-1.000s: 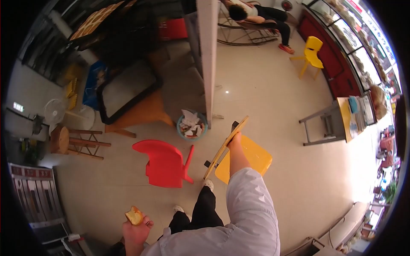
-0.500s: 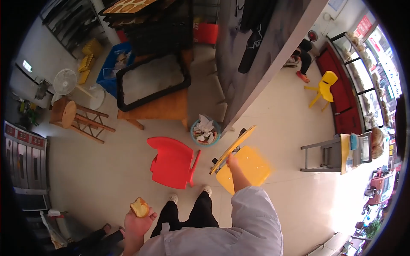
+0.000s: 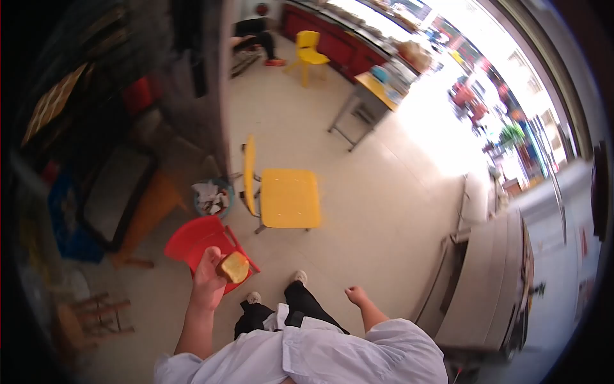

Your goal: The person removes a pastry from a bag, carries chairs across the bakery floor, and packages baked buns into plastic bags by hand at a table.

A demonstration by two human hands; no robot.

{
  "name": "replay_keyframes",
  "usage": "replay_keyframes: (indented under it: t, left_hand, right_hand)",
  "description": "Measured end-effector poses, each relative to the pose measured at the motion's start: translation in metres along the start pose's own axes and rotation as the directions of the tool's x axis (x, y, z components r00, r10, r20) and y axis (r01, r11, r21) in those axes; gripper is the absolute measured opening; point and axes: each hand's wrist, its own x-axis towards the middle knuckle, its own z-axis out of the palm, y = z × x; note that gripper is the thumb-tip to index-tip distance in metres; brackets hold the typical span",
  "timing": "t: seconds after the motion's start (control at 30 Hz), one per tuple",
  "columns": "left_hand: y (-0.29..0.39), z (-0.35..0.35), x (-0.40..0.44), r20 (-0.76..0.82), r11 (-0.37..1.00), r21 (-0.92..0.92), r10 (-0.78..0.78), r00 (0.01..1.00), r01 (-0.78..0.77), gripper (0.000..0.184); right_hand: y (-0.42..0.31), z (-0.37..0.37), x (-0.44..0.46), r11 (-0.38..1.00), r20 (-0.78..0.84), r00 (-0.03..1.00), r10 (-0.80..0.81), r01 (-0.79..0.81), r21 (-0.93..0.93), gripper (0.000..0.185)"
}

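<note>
Head view: my left hand (image 3: 208, 272) grasps a bitten bread piece (image 3: 233, 267) above the red chair (image 3: 199, 242); my right hand (image 3: 357, 294) hangs loosely curled, released, right of it, yellow chair (image 3: 289, 198) ahead.

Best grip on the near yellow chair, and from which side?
I'd take the backrest of the near yellow chair by its upper edge, right hand coming from above on the seat side. The chair stands upright and the backrest is a thin panel rising clear of the seat, so fingers should wrap it. Left hand holds bread.
</note>
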Motion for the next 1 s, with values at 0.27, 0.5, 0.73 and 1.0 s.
replay_keyframes:
  t: [0.27, 0.5, 0.73, 1.0]
  left_hand:
    - [-0.103, 0.153, 0.045, 0.514, 0.953, 0.106, -0.297, 0.805, 0.284, 0.054]
    - [-0.250, 0.319, -0.006, 0.731, 0.845, 0.152, -0.445, 0.517, 0.513, 0.055]
    - [-0.386, 0.437, -0.132, 0.863, 0.723, 0.319, -0.488, 0.126, 0.613, 0.052]
    - [-0.503, 0.507, -0.241, 0.787, 0.652, 0.616, -0.530, -0.315, 0.443, 0.051]
  right_hand:
    - [0.272, 0.173, -0.168, 0.694, -0.178, 0.773, 0.609, -0.410, 0.593, 0.031]
    - [0.227, 0.257, -0.381, 0.409, 0.172, 0.712, 0.681, -0.565, 0.717, 0.038]
    - [0.322, 0.440, -0.435, 0.180, 0.098, 0.446, 0.889, -0.538, 0.823, 0.040]
    - [0.337, 0.073, -0.486, 0.181, -0.274, 0.139, 0.952, 0.467, 0.865, 0.022]
